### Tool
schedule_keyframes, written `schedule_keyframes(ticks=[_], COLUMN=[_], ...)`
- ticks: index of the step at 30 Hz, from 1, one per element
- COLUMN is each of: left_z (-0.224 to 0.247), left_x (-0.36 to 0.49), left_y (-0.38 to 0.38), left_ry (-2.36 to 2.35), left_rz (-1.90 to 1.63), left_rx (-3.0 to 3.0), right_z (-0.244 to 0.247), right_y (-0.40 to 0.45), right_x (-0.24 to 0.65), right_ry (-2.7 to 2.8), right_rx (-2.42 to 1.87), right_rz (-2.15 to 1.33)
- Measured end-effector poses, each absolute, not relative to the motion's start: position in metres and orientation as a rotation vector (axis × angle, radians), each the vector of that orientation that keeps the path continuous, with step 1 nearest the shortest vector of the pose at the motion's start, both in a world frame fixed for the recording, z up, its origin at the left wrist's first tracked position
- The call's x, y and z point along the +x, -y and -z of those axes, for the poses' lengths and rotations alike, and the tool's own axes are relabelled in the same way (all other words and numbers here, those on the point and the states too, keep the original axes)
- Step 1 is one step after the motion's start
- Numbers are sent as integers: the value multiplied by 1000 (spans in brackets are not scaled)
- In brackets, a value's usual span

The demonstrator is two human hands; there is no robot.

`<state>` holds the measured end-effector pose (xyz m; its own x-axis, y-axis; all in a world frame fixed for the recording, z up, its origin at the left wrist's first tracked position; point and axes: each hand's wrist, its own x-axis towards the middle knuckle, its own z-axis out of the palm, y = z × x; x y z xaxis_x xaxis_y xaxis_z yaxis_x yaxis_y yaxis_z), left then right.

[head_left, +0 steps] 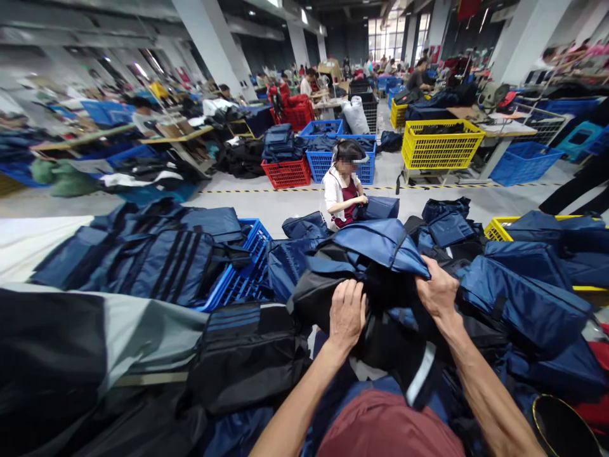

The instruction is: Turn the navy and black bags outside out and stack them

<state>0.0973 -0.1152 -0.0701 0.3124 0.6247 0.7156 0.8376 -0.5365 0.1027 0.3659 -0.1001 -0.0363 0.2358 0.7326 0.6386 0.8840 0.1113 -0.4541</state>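
Observation:
A blue and black fabric bag [375, 241] is held up in front of me, its blue panel on top and black cloth hanging below. My right hand [436, 287] is closed on the right corner of the blue panel. My left hand [346, 314] has its fingers together and curled over the black cloth on the left side; the thumb is mostly hidden. Below the hands hangs black cloth with a pale grey strip [421, 374]. A black bag with blue stripes [252, 346] lies left of my left forearm.
Blue bags are piled on the right [523, 292] and over a blue crate [254, 254] on the left. A person [340, 190] sits just beyond, handling blue cloth. Red [288, 174] and yellow crates [442, 146], sewing tables and other workers stand farther back.

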Motion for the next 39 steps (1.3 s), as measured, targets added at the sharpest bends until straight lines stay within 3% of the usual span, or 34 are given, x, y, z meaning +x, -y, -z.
schedule_keyframes(ticks=[4, 7, 16, 21, 26, 32, 39], left_z=[51, 46, 104, 135, 154, 198, 256], left_x=[77, 73, 103, 101, 101, 119, 126], left_y=[116, 129, 151, 121, 86, 75, 52], left_ry=[1345, 1521, 1969, 2011, 2090, 2236, 2006], left_rz=[1181, 1255, 1209, 1082, 1210, 1256, 1326], left_rx=[-2132, -2012, -1942, -2032, -2134, -2034, -1982], right_z=[-30, -52, -53, -53, -49, -6, 117], right_y=[113, 118, 76, 0, -85, -161, -195], right_x=[347, 335, 298, 286, 289, 327, 400], right_ry=[1914, 2184, 2488, 2598, 2532, 2494, 2537], right_rx=[-1346, -1187, -1218, -1434, -1421, -1550, -2004], right_rz=[423, 484, 311, 91, -238, -420, -522])
